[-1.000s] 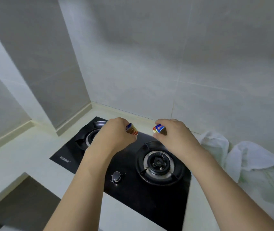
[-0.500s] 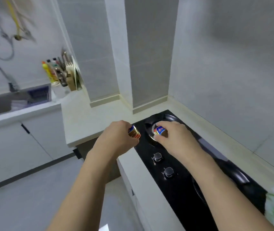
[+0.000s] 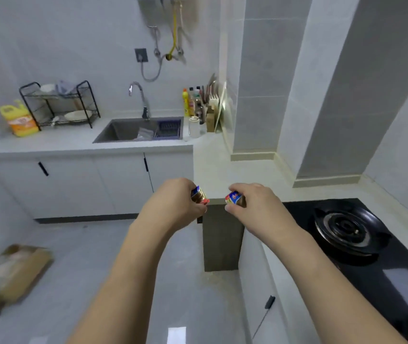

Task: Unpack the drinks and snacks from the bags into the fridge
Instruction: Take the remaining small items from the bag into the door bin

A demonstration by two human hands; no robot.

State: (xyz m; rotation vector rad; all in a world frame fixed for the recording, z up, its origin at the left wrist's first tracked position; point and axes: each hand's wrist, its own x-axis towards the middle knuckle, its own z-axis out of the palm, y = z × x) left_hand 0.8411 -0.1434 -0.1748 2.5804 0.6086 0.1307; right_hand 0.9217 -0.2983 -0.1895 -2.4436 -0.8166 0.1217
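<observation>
My left hand (image 3: 173, 204) grips a small brown snack packet (image 3: 199, 196) with blue and red ends. My right hand (image 3: 255, 202) pinches a second small packet (image 3: 235, 199), blue, red and white on its face. Both hands are held out in front of me at the same height, a short gap between them, above the counter corner (image 3: 213, 175). No bags and no fridge are in view.
A black gas hob (image 3: 347, 232) lies in the counter at right. Across the room are a sink (image 3: 133, 130) with tap, a dish rack (image 3: 59, 105), a yellow detergent jug (image 3: 19, 119) and bottles (image 3: 193, 103). A cardboard box (image 3: 11, 274) sits on the floor, left.
My view has swung left from the hob and wall to the sink side of the kitchen. Both hands keep their packets and stay held out in front of me.
</observation>
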